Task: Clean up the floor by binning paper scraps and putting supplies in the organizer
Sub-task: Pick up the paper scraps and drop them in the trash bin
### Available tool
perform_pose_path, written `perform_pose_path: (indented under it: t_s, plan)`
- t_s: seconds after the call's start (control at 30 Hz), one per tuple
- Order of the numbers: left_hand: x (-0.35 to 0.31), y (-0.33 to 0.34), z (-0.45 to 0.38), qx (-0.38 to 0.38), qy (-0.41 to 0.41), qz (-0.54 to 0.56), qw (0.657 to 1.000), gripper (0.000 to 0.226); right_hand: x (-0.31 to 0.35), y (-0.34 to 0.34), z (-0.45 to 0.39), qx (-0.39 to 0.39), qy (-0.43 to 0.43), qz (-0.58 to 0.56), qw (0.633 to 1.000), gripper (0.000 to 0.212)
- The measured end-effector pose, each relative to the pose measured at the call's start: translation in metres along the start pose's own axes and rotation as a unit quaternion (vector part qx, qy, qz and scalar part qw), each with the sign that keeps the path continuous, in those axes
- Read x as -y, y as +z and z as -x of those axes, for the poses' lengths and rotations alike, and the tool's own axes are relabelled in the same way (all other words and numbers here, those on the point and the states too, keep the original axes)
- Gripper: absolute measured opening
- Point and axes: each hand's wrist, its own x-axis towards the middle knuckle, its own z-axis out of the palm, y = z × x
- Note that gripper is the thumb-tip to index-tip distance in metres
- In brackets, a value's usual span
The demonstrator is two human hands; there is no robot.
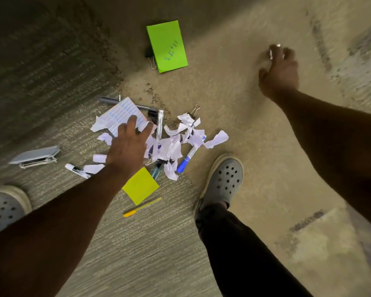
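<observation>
Your left hand (pixel 129 144) hangs over the heap of torn white paper scraps (pixel 171 146) on the ribbed grey carpet floor (pixel 137 243), fingers spread & straight, holding nothing; fingertips sit above a lined notebook sheet (pixel 120 114). Your right hand (pixel 280 71) is off to the side, well apart from the heap, fingers curled round small white paper bits (pixel 271 54). Mixed in w/ the scraps: a blue-capped marker (pixel 186 160), black binder clips (pixel 193 113), a silver pen (pixel 160 123). Near the pile lie a square yellow sticky pad (pixel 140 186), a thin yellow pen (pixel 141 207), a grey metal stapler (pixel 35 156), a black-&-white marker (pixel 78 170). A flat green card (pixel 167 46) lies farther off.
</observation>
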Motion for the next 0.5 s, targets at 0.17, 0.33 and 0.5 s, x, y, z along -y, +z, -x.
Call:
perform_pose_path:
  t_s: [0.17,0.33,0.5]
  plan:
    - [0.007,0.003,0.002,-0.003,-0.005,-0.015,1.0,0.056,-0.005,0.0,-0.036,-0.029,-0.001,0.034,0.999,0.032]
    - [0.007,0.001,-0.006,0.008,-0.015,0.01,1.0,0.028,0.0,-0.002,-0.032,-0.07,0.026,-0.014,0.997,0.022]
    - [0.001,-0.011,0.004,-0.109,-0.06,0.179,0.976,0.015,0.033,0.003,0.033,-0.051,-0.032,-0.093,0.994,0.02]
